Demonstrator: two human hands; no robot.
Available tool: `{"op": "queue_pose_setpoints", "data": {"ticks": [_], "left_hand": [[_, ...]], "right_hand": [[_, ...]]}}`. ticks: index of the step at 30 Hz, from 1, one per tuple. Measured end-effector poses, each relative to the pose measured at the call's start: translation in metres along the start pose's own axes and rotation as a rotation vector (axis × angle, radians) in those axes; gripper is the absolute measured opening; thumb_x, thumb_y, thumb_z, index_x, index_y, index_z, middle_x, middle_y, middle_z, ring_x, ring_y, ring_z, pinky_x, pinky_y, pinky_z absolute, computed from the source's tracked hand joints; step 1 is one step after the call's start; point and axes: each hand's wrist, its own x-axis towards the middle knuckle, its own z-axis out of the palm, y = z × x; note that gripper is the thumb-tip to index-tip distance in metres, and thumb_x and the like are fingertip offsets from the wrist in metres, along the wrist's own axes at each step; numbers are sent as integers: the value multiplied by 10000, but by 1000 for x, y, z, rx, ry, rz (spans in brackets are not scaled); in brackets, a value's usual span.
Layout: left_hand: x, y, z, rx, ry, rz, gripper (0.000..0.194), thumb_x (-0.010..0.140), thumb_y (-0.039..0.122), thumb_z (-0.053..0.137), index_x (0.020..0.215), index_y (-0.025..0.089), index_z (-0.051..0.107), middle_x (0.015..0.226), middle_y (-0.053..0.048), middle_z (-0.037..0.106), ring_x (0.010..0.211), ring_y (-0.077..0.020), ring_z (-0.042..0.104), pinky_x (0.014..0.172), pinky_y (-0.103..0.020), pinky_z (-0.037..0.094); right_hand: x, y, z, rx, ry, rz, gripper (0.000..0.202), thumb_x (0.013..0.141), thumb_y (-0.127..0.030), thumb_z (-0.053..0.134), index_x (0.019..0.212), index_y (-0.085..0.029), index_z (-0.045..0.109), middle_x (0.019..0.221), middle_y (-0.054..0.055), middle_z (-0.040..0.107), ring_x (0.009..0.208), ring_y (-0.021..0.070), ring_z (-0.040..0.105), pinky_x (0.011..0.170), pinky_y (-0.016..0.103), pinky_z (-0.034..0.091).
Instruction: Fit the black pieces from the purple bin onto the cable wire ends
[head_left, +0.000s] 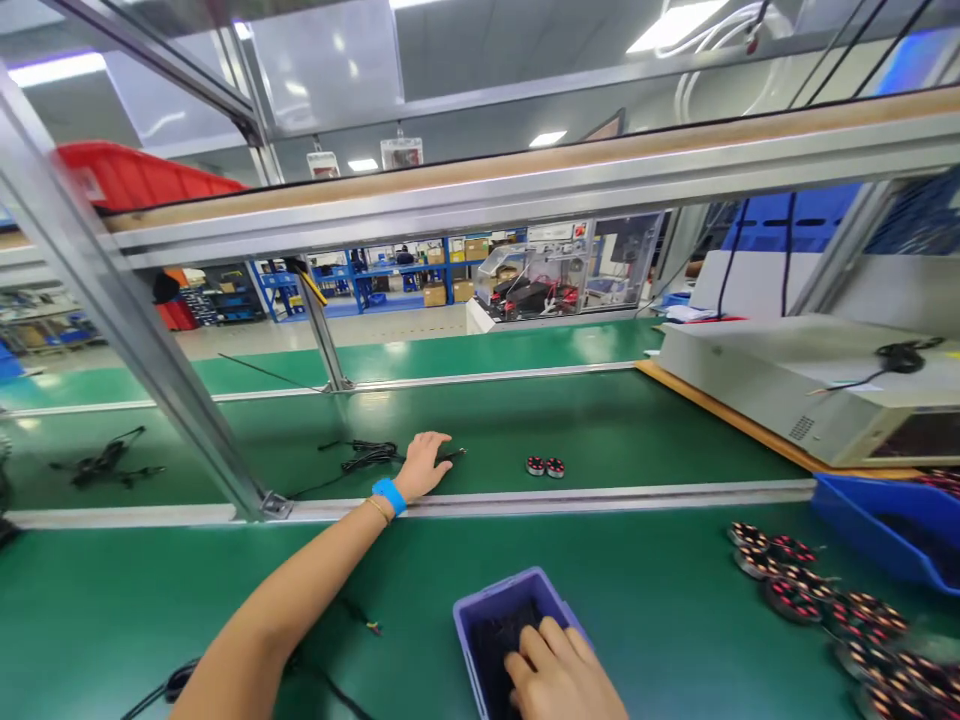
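My left hand (425, 466), with a blue band at the wrist, reaches over the metal rail to the far green mat. Its fingers are apart beside a black cable bundle (369, 453), and a cable end shows just past the fingertips. My right hand (561, 672) dips its curled fingers into a purple bin (498, 589) that contains small dark pieces; what the fingertips touch is hidden. Two small round parts with red dots (545, 467) lie on the mat to the right of my left hand.
Several round motor-like coils (795, 590) are heaped at the right by a blue bin (892, 530). Behind stands a beige metal box (772, 385). A metal post (161, 350) rises at the left. Black cables (105, 462) lie far left, others near my left forearm.
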Motion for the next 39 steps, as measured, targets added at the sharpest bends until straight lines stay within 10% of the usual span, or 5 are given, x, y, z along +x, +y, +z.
{"op": "queue_pose_setpoints", "data": {"ticks": [7,12,21,31,39], "left_hand": [[-141,0,-85,121,-381,91,183,692,166,783,836,238,694,888,-2,663,886,-225,596,869,-363,456],[-209,2,-72,100,-375,29,17,875,220,586,874,208,598,961,-44,604,922,-223,546,841,-340,437],[-232,61,-35,-343,-198,74,191,964,325,496,849,195,577,859,-34,554,827,-181,528,766,-277,413],[-239,75,-21,-652,-159,-208,417,868,577,557,709,194,511,670,29,457,619,-139,429,548,-236,349],[-254,69,9,-286,-278,28,90,857,261,578,794,207,542,775,0,543,675,-147,498,643,-235,398]], "right_hand": [[9,-8,-15,-27,-48,30,294,706,53,571,625,-229,549,592,22,621,647,227,588,658,348,381],[14,-8,-23,28,-96,101,302,706,74,600,652,-223,589,627,16,632,642,212,587,607,313,395],[35,-36,-61,444,50,-67,294,882,-124,632,1158,-224,617,1025,53,703,911,210,648,781,301,543],[31,-79,-43,426,257,-95,317,1016,-107,365,851,-178,625,719,55,647,631,178,574,587,294,490],[33,-18,-75,216,151,191,200,978,-90,460,956,-200,625,859,54,683,802,201,637,724,319,508]]}}
